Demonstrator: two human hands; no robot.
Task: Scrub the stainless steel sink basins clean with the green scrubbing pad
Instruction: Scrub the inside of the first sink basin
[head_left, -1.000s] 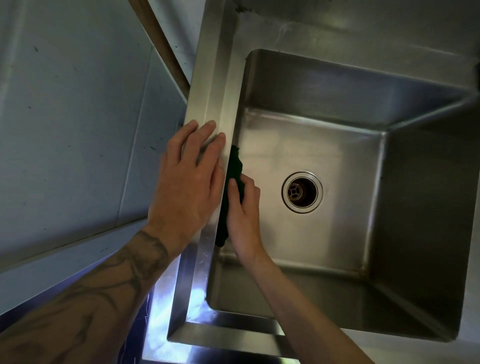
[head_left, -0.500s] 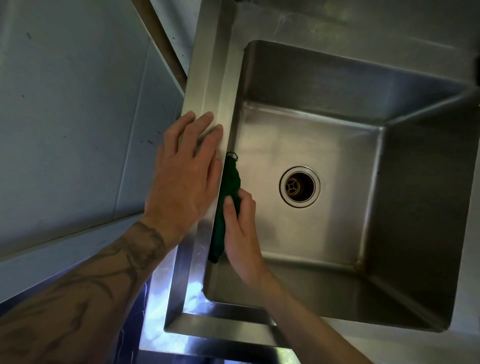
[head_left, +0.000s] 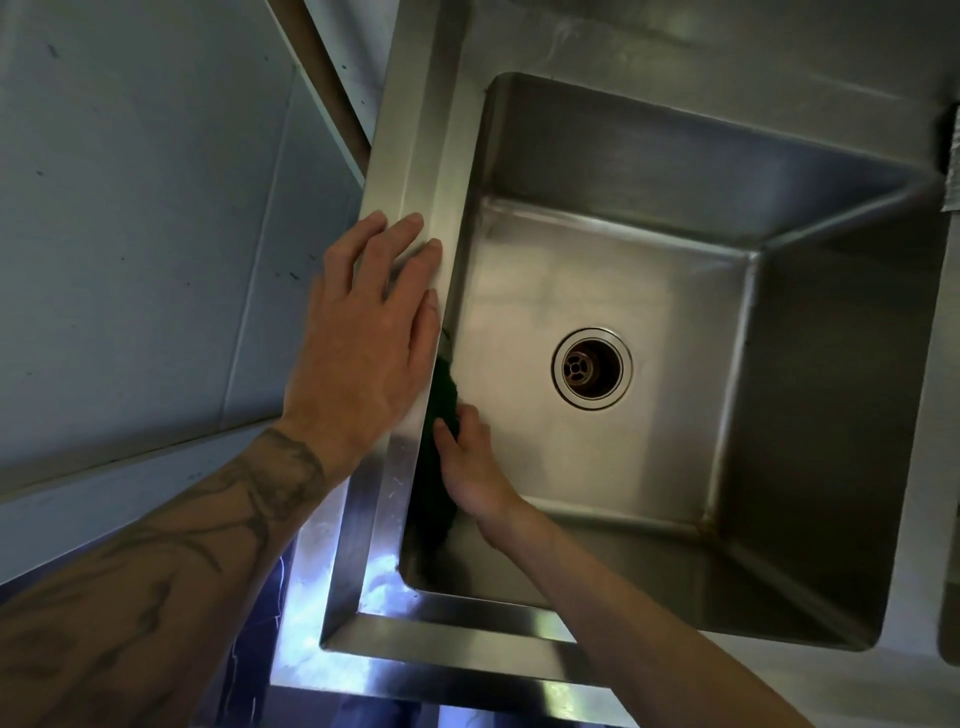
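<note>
A deep stainless steel sink basin (head_left: 810, 364) fills the middle and right of the head view, with a round drain (head_left: 591, 369) in its floor. My right hand (head_left: 470, 465) is down inside the basin and presses a dark green scrubbing pad (head_left: 440, 415) flat against the left inner wall. Part of the pad is hidden behind the sink's left rim (head_left: 415, 156). My left hand (head_left: 369, 338) lies flat on that rim, fingers spread, holding nothing.
A grey panelled wall (head_left: 145, 234) stands close to the left of the sink. The edge of a second basin (head_left: 950, 613) shows at the far right. The front rim (head_left: 467, 639) is shiny and reflects light.
My right hand and the pad have slid along the left inner wall toward the near end of the basin. My left hand stays planted on the rim.
</note>
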